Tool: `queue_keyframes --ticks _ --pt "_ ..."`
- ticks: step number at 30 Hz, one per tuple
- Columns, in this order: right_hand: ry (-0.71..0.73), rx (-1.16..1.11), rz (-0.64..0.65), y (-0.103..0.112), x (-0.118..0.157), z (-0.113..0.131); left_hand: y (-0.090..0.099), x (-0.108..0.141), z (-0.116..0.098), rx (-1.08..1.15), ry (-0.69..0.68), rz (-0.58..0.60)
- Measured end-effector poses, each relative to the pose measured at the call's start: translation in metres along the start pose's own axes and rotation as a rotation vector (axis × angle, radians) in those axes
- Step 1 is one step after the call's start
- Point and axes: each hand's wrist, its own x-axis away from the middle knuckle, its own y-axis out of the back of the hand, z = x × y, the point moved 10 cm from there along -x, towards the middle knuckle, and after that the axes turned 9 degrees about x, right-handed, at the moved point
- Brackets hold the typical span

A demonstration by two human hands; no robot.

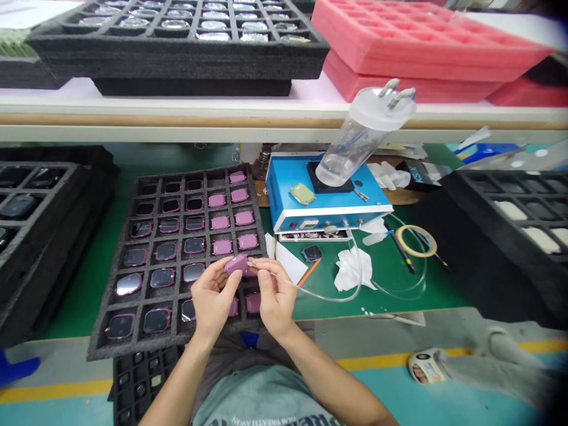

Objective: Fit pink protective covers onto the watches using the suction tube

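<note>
My left hand (213,296) grips a small purple watch case (236,264) between thumb and fingers, above the right part of a dark foam tray (96,340). In my right hand (277,299), thumb and fingers pinch the end of a clear thin tube (326,297). Its thin tip meets or nearly meets the right edge of the case; exact contact is too small to tell. The tube loops back to the front of a blue box-shaped device (284,177). Compartments in the tray hold watch cases, dark-screened ones at left and plain purple ones (220,222) at right.
On the device stand a tilted clear cup (348,151) and a yellow-green case (302,193). Crumpled tissue (354,268), a dark watch case (311,253), and a tape roll (416,241) lie rightward. Foam trays flank the bench; a shelf (177,121) spans above. Someone's foot (426,367) is right.
</note>
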Motion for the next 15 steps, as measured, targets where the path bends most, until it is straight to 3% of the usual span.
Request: queue_keyframes --ticks 15 --pt "0.005 0.001 0.021 -0.0017 -0.0005 -0.002 0.0001 -0.0003 -0.0007 0.009 -0.008 0.01"
